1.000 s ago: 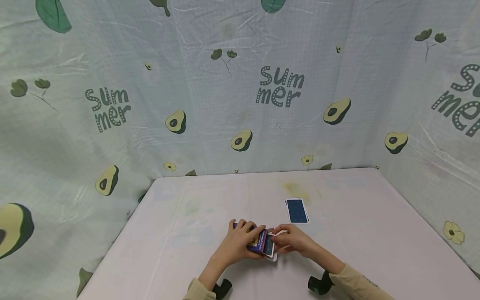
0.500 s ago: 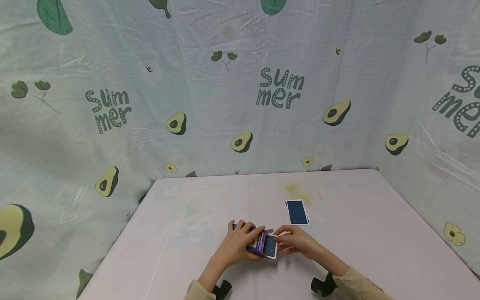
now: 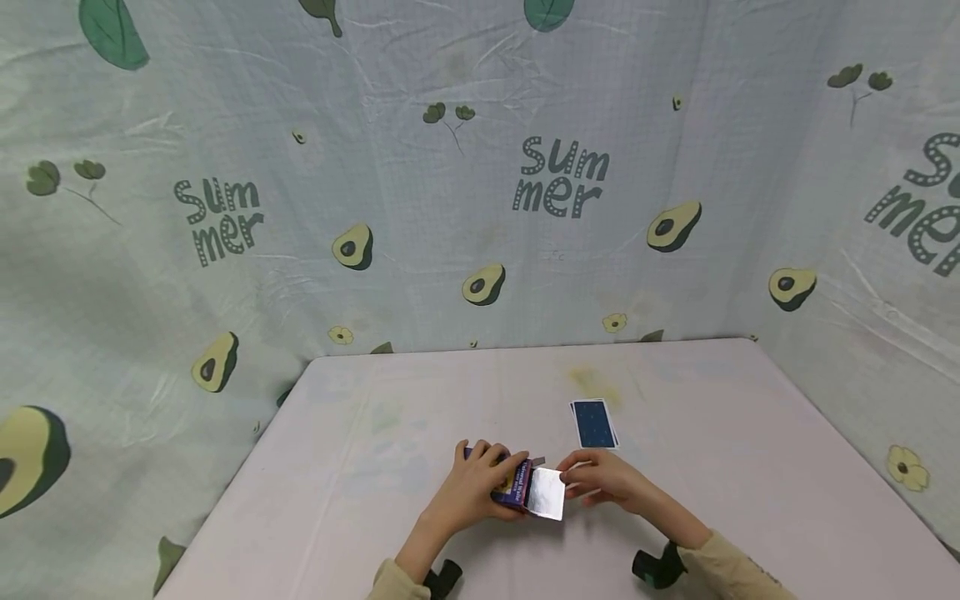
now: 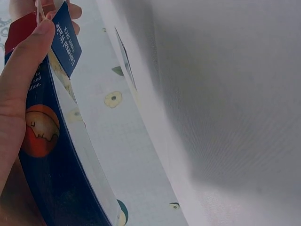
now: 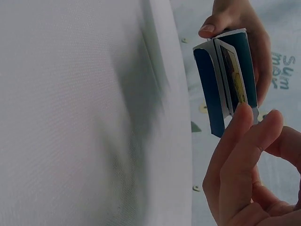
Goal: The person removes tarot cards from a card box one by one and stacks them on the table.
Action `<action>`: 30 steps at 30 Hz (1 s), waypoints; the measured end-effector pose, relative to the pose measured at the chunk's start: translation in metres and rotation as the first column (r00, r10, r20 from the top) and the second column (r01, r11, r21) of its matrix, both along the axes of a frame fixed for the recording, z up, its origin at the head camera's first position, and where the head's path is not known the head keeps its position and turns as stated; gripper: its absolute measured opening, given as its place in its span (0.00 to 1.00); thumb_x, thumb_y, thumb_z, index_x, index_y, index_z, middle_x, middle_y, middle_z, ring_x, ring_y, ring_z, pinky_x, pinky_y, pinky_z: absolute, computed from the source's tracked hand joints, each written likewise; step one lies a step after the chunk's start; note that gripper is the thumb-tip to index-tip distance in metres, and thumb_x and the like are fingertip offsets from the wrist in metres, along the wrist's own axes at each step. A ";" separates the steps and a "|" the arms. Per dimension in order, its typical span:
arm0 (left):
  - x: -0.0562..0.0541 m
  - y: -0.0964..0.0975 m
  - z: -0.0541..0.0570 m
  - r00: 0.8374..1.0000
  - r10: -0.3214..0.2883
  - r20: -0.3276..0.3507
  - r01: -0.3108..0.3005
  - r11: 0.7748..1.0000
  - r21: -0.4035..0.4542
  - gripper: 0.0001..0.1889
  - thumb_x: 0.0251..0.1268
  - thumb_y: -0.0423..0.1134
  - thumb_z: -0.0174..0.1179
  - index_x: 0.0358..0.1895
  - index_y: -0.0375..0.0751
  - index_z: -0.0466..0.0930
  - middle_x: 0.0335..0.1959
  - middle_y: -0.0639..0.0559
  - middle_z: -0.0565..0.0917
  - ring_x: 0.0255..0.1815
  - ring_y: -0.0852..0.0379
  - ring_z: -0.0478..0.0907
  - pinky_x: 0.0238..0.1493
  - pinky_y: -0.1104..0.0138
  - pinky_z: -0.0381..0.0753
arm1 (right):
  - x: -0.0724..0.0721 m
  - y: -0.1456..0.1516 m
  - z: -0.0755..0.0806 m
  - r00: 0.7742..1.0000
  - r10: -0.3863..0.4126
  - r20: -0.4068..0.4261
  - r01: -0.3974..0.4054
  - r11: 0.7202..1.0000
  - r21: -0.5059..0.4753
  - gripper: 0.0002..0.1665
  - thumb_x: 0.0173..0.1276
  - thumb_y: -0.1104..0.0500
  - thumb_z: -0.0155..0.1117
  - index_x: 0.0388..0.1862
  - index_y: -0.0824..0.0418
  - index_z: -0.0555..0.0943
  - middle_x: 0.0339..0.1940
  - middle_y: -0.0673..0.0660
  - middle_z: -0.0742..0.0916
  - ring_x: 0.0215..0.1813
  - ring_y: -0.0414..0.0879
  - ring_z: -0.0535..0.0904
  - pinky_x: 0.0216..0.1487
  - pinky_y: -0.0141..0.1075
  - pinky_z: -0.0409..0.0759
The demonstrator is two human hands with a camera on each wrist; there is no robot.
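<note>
My left hand (image 3: 476, 487) grips a dark blue tarot card box (image 3: 512, 490) just above the table, its mouth facing right. The left wrist view shows the thumb along the box (image 4: 56, 188) and a lettered flap (image 4: 67, 44) standing out. From the mouth sticks a tarot card (image 3: 546, 493), its upper surface bright with glare. My right hand (image 3: 603, 479) pinches that card at its outer end. In the right wrist view, the card's yellowish picture side (image 5: 234, 70) shows between the box flaps, with right fingertips (image 5: 243, 112) at its edge.
A small stack of cards (image 3: 596, 423), blue backs up, lies on the white table (image 3: 420, 400) beyond the right hand. Cloth walls (image 3: 420, 183) printed with avocados surround the table. Dark wrist-camera mounts (image 3: 660, 567) sit at both wrists.
My right hand has drifted right, and the card extends farther from the box. Its dark back now looks bright white. The left hand and box stay almost still.
</note>
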State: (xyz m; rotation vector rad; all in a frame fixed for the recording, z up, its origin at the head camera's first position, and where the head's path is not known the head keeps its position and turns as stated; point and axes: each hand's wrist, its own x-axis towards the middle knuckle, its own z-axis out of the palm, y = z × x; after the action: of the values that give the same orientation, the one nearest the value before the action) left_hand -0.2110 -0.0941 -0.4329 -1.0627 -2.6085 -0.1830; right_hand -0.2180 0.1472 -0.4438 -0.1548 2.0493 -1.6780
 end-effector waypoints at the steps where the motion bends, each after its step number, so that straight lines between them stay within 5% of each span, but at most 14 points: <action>1: 0.000 0.000 0.000 1.000 0.001 0.003 -0.001 1.000 0.001 0.41 0.34 0.65 0.65 0.59 0.58 0.67 0.43 0.57 0.74 0.42 0.58 0.66 0.49 0.50 0.63 | -0.001 0.001 0.000 1.000 0.003 0.003 -0.003 1.000 -0.004 0.19 0.60 0.54 0.59 0.42 0.68 0.76 0.34 0.52 0.84 0.32 0.41 0.82 0.27 0.29 0.76; 22: -0.001 -0.001 0.002 0.999 0.004 0.052 -0.004 1.000 0.007 0.40 0.34 0.64 0.66 0.59 0.58 0.67 0.43 0.56 0.75 0.43 0.57 0.67 0.49 0.51 0.63 | -0.001 0.013 0.005 1.000 0.020 0.015 -0.020 1.000 0.024 0.24 0.59 0.52 0.60 0.46 0.70 0.76 0.38 0.53 0.84 0.33 0.41 0.83 0.26 0.28 0.75; 30: -0.004 -0.001 -0.001 1.000 -0.007 0.013 0.007 1.000 0.016 0.41 0.33 0.65 0.66 0.58 0.58 0.68 0.43 0.57 0.75 0.42 0.58 0.67 0.48 0.50 0.63 | 0.001 0.022 0.008 1.000 0.012 -0.001 -0.012 0.997 0.073 0.24 0.61 0.53 0.58 0.48 0.70 0.75 0.40 0.55 0.84 0.33 0.40 0.82 0.28 0.29 0.75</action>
State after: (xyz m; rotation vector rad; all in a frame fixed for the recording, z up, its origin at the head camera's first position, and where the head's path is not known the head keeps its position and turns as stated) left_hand -0.2146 -0.0950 -0.4334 -1.0689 -2.6108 -0.2128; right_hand -0.2172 0.1694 -0.4361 -0.1436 2.1032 -1.5939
